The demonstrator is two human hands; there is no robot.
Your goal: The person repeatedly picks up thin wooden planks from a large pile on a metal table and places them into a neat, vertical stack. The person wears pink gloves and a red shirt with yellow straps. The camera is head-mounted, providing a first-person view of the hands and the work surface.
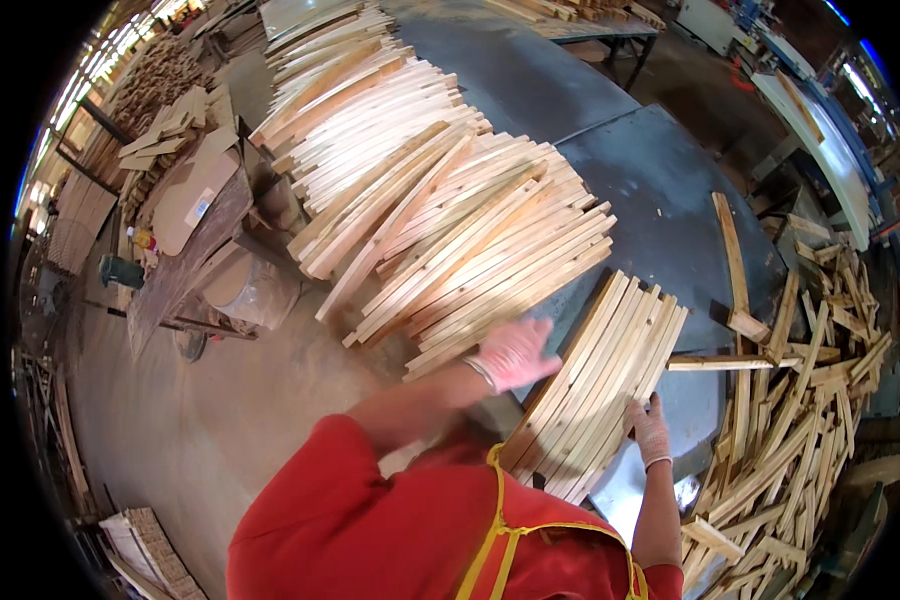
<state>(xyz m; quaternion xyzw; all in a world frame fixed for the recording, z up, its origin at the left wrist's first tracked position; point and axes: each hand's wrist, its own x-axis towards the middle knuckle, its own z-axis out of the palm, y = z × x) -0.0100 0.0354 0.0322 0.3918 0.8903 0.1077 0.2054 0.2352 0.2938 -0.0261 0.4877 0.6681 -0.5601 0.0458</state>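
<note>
A neat bundle of pale wooden strips (pixel 610 365) lies side by side on the dark metal table, just ahead of my body. My right hand (pixel 651 432), in a pale pinkish glove, rests against the bundle's right edge with its fingers stretched out. My left hand (pixel 515 356), gloved alike and blurred by motion, is in the gap between this bundle and a long spread of wooden strips (pixel 510 230). Its fingers look apart, with nothing visible in them. Several strips in that spread lie crosswise on top of the others.
The dark metal table (pixel 650 170) stretches away beyond the strips. A heap of offcuts (pixel 770 470) crowds the right side, with a loose strip (pixel 732 250) near it. At left stand a cardboard-covered stand (pixel 195 200) and stacked wood. A white-topped machine (pixel 810 140) is at far right.
</note>
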